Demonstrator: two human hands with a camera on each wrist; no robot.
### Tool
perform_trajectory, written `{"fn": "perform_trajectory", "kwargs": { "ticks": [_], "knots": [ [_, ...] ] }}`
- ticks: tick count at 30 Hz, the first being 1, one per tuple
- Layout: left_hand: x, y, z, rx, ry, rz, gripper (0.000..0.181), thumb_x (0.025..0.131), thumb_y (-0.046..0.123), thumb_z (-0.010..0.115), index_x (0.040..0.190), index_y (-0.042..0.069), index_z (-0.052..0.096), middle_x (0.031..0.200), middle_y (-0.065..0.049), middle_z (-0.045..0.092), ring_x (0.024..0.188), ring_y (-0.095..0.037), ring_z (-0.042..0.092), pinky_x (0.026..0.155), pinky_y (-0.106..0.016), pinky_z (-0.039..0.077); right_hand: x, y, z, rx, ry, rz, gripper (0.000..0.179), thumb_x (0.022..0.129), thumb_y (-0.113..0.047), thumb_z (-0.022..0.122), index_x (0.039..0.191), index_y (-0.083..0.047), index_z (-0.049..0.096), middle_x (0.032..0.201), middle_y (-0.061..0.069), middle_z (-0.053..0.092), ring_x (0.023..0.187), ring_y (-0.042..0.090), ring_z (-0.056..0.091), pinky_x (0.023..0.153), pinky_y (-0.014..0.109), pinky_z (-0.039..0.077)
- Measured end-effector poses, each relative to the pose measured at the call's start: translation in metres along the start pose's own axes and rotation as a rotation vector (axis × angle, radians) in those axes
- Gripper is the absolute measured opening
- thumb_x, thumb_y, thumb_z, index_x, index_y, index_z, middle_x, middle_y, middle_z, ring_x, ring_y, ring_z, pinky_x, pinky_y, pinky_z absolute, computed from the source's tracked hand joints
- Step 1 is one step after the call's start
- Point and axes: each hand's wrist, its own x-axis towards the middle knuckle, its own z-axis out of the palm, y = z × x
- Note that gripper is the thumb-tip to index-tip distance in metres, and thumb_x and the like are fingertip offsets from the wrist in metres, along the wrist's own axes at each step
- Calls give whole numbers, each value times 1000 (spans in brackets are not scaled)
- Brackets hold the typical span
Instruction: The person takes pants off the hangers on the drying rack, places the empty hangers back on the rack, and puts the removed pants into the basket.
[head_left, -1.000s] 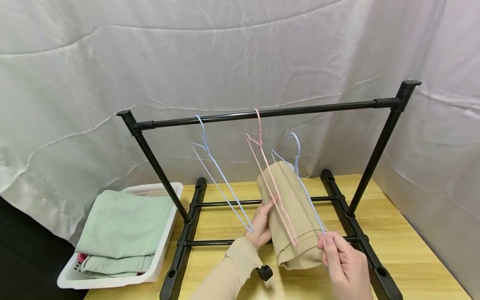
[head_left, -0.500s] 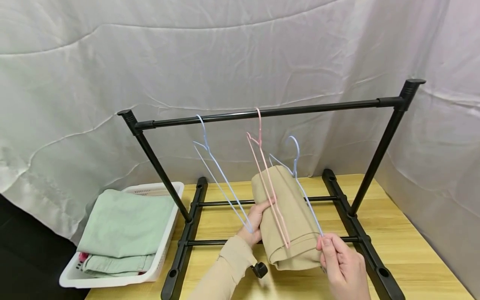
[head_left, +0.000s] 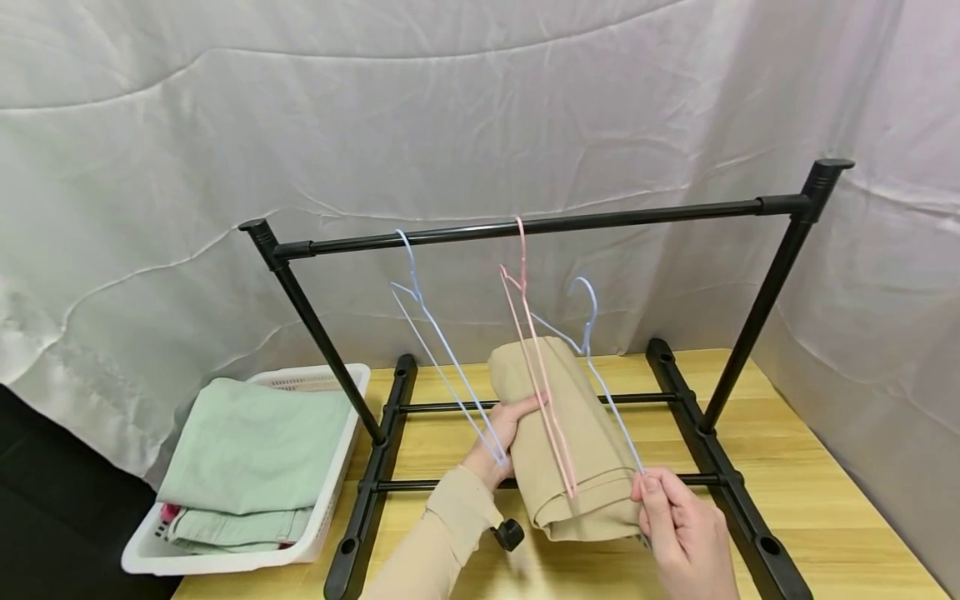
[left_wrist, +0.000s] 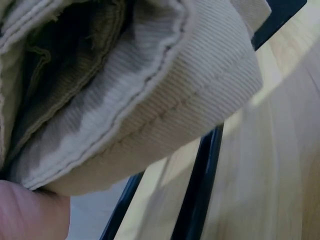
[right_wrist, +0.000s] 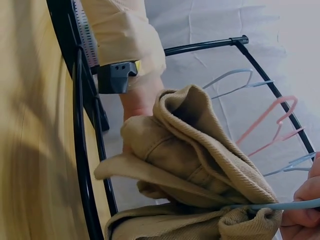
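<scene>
Folded khaki trousers [head_left: 596,442] are draped over a light blue hanger [head_left: 593,308] below the rail. The hanger's hook is off the rail, pointing up. My left hand [head_left: 501,437] grips the trousers from their left side, thumb on top and the other fingers hidden. At the near right corner, my right hand [head_left: 686,529] pinches the blue hanger's lower end between thumb and fingers. The right wrist view shows the trousers' folded ends [right_wrist: 200,150] and the hanger wire [right_wrist: 295,205]. In the left wrist view, the stitched hem [left_wrist: 165,100] fills the upper left.
A black rack with a top rail [head_left: 637,218] stands on the wooden table [head_left: 832,517]. On the rail hang another blue hanger [head_left: 442,333] and a pink hanger [head_left: 522,275], which crosses before the trousers. Left, a white basket [head_left: 318,533] holds green folded clothes [head_left: 255,446].
My left hand and the trousers have moved left and tilted slightly. The hook of the held blue hanger has sunk a little, while my right hand stays nearly in place.
</scene>
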Motion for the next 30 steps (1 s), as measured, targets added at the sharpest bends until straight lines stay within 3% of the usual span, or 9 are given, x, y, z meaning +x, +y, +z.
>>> {"fn": "perform_trajectory", "kwargs": {
  "ticks": [8, 15, 20, 30],
  "knots": [
    [-5, 8, 1, 10, -50, -4, 29, 92, 23, 79, 114, 10, 64, 94, -1, 79, 78, -14, 78, 74, -32, 67, -1, 3, 0, -13, -3, 32, 33, 106, 9, 55, 86, -17, 63, 59, -13, 44, 46, -5, 33, 41, 15, 28],
    [-8, 16, 6, 37, 13, 20, 40, 89, 23, 84, 120, 9, 63, 96, -5, 78, 80, -18, 79, 73, -37, 68, 0, 7, 1, -18, -11, 14, 34, 104, 10, 56, 86, -17, 63, 58, -14, 43, 47, -6, 34, 42, 15, 30],
    [-8, 21, 11, 88, 7, 59, 41, 89, 21, 84, 123, 9, 63, 101, -6, 78, 84, -18, 79, 77, -36, 68, -1, 8, 1, -38, -28, 68, 32, 106, 5, 57, 85, -18, 63, 57, -15, 43, 47, -4, 34, 41, 18, 31],
    [-6, 32, 19, 156, 23, 106, 33, 90, 17, 80, 116, 5, 63, 94, -3, 76, 79, -13, 77, 72, -28, 66, 2, 6, -3, -101, -79, 200, 26, 109, -10, 61, 85, -19, 67, 53, -14, 44, 43, 1, 36, 42, 23, 33]
  ]
}}
